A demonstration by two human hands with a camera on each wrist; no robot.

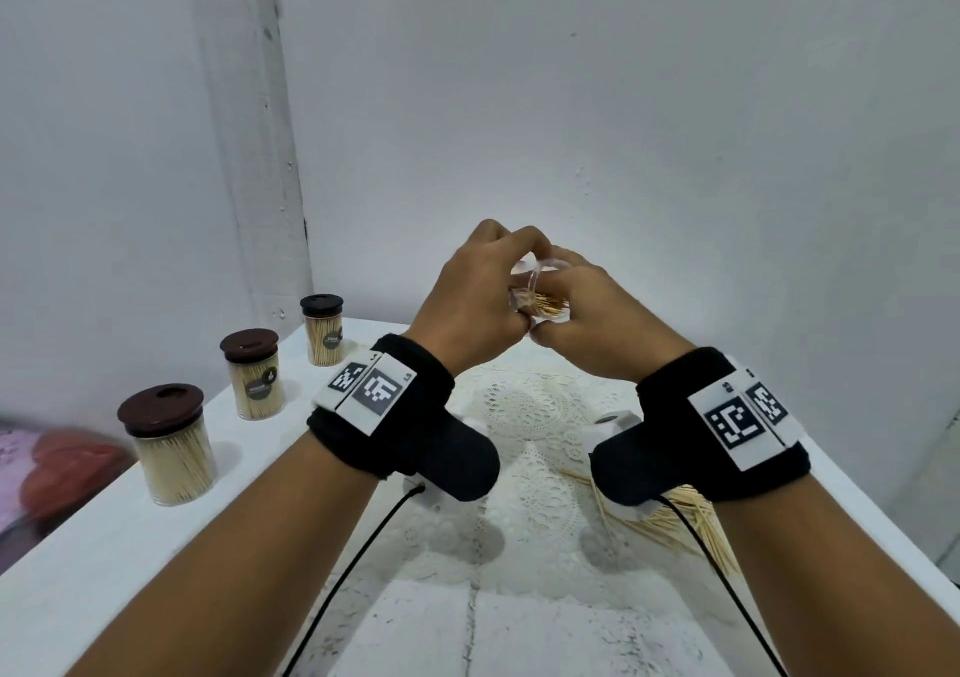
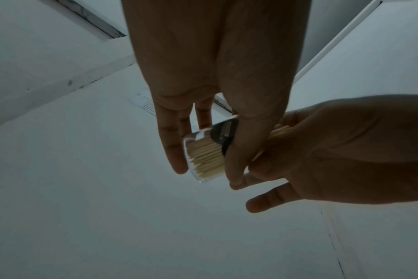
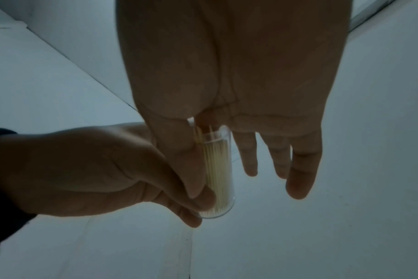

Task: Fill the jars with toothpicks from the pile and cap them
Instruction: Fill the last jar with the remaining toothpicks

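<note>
Both hands are raised above the table. My left hand [image 1: 470, 292] grips a clear jar [image 1: 537, 298] partly filled with toothpicks; in the left wrist view its fingers [image 2: 173, 151] and thumb wrap the jar [image 2: 204, 156], which carries a dark label. My right hand [image 1: 589, 313] pinches a bunch of toothpicks [image 2: 278, 132] at the jar's mouth. In the right wrist view a few toothpick tips [image 3: 199, 133] stick out of the open jar [image 3: 218, 169]. The loose toothpick pile [image 1: 680, 518] lies on the table under my right wrist.
Three full jars with brown caps stand along the table's left edge: near [image 1: 174, 448], middle [image 1: 257, 377], far [image 1: 323, 333]. A white lace doily [image 1: 524, 416] covers the middle of the white table [image 1: 130, 546]. White walls close in behind and to the left.
</note>
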